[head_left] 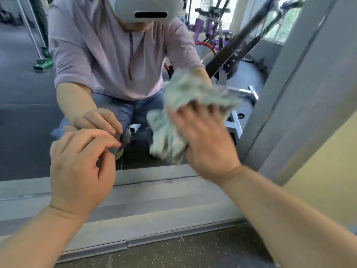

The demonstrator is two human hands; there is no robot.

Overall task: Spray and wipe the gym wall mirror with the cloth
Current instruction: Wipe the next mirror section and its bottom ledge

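Note:
The wall mirror [25, 117] fills the upper part of the view and reflects a crouching person in a lilac shirt. My right hand [204, 144] presses a crumpled pale green cloth [170, 132] flat against the glass near the mirror's lower right corner; the cloth and fingers are blurred by motion. My left hand [77, 167] rests its fingertips on the glass to the left, low down, fingers curled and holding nothing. No spray bottle shows.
A grey frame [154, 192] runs along the mirror's bottom edge, and a grey upright [301, 97] borders its right side. Yellow wall [328, 171] lies further right. Dark speckled floor [193, 252] is below. Gym machines appear only as reflections.

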